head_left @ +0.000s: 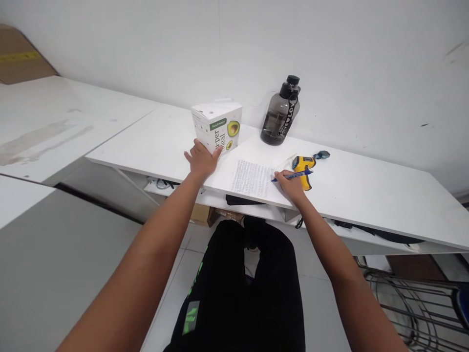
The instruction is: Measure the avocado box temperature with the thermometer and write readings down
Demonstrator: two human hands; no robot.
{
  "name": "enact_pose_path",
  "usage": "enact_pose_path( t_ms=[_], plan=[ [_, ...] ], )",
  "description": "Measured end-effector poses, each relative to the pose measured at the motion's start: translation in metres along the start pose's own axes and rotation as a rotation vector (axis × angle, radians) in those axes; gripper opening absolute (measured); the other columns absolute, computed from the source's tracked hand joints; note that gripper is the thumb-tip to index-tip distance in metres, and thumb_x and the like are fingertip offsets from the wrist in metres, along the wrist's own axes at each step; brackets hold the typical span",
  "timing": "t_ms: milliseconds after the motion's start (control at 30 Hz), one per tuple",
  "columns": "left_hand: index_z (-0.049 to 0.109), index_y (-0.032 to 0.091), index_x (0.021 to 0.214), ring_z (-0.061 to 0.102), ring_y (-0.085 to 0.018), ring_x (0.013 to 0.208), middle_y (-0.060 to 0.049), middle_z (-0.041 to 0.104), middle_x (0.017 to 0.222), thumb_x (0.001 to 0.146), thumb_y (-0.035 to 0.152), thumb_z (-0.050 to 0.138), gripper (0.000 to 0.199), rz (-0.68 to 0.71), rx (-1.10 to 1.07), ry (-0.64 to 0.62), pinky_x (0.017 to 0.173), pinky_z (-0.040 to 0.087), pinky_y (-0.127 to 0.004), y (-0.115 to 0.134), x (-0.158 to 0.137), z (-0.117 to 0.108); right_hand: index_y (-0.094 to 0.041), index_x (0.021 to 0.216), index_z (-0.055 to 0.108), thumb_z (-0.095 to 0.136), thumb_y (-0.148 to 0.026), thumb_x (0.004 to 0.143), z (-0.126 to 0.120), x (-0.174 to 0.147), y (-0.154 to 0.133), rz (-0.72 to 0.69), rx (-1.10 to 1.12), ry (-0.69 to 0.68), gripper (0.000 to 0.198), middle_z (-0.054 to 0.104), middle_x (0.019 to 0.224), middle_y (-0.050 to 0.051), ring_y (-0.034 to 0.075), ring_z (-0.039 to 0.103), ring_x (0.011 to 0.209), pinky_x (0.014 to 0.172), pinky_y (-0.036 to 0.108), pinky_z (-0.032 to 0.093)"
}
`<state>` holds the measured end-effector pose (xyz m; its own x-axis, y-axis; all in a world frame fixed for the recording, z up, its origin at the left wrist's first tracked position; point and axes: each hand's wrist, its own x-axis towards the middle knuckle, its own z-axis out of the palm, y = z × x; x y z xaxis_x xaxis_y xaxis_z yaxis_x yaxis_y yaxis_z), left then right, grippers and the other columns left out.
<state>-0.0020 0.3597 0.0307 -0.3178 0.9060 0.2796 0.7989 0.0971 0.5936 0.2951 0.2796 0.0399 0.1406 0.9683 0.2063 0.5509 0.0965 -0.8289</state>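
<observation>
Right hand [291,187] closed around the pen [303,173], tip pointing to the right edge of the sheet [252,179]. Pen likely light, stiff; pinch low on barrel. Sheet likely flimsy; hold by a margin. Box [227,128] behind-left of sheet; left hand [202,160] part-open on its lower near corner, can't tell if gripping. Probably stiff card, dentable; take by sides. Looks: pen slim, blue; sheet white, densely written; box white, green label, avocado prints.

The one view looks from the person's head, forward and down, with forearms [157,239] and black trousers [242,303] close below, the paper [252,178] farther off near mid-frame, and the surface [373,195] crossing before a white wall [157,44].
</observation>
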Motion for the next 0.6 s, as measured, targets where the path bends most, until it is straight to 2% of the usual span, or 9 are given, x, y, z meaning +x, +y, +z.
enact_pose_path(
  t_ms=[200, 600],
  plan=[
    [0.017, 0.002, 0.157, 0.033, -0.043, 0.149, -0.032, 0.039, 0.156, 0.090, 0.069, 0.039, 0.097, -0.005, 0.015, -0.007, 0.125, 0.011, -0.062, 0.0024, -0.0018, -0.0017, -0.024, 0.055, 0.051, 0.061, -0.050, 0.079, -0.0008, -0.0006, 0.0013, -0.004, 0.000, -0.030, 0.037, 0.049, 0.056, -0.002, 0.018, 0.048, 0.066, 0.070, 0.033, 0.041],
    [0.019, 0.003, 0.158, 0.035, -0.042, 0.148, -0.031, 0.041, 0.155, 0.090, 0.068, 0.041, 0.096, -0.004, 0.002, 0.005, 0.125, 0.012, -0.061, 0.0023, -0.0022, -0.0020, -0.024, 0.058, 0.054, 0.058, -0.051, 0.082, -0.0008, -0.0032, -0.0004, -0.013, 0.001, 0.058, 0.036, 0.054, 0.061, -0.001, 0.020, 0.053, 0.072, 0.073, 0.034, 0.043]
  ],
)
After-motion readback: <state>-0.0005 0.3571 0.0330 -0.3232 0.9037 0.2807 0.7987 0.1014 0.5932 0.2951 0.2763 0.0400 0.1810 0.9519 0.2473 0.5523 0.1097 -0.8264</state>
